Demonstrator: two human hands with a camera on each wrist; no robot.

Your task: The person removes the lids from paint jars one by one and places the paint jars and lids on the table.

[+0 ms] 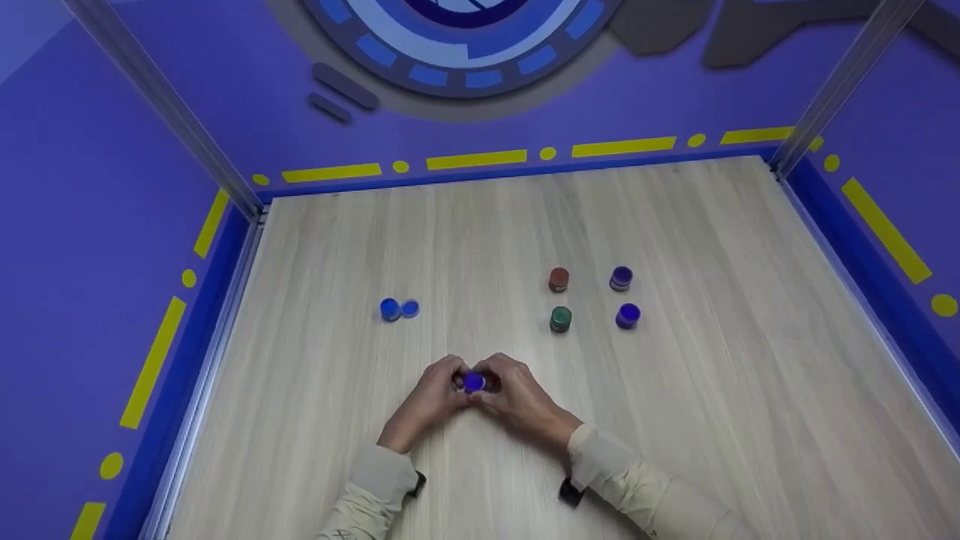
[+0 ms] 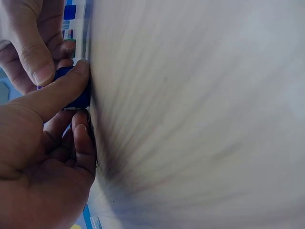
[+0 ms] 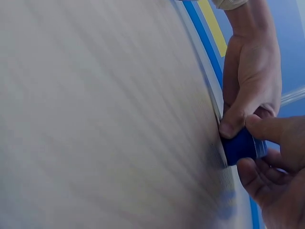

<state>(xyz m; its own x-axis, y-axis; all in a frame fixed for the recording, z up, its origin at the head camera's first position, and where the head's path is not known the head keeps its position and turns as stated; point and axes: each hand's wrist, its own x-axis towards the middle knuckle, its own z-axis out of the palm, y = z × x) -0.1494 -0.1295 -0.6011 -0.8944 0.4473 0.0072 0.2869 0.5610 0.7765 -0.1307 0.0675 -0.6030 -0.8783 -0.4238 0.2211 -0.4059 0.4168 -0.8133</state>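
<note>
Both hands meet at a small blue-purple paint jar [image 1: 474, 382] near the front middle of the table. My left hand [image 1: 437, 394] grips it from the left, its thumb along the jar's side in the left wrist view. From the other side my right hand [image 1: 517, 394] pinches it with thumb and fingers. In the right wrist view the jar [image 3: 239, 147] shows a dark blue body down at the tabletop and a clearer band at its upper end. Fingers hide much of the jar, so whether its lid is on is not visible.
Ahead to the left, a blue jar [image 1: 389, 310] stands beside a flat round blue piece [image 1: 409, 308], like a lid. Right of centre stand a red-brown jar [image 1: 559, 280], a green jar [image 1: 560, 319] and two purple jars [image 1: 621, 278]. Blue-purple walls [image 1: 480, 139] border the wooden table [image 1: 480, 240].
</note>
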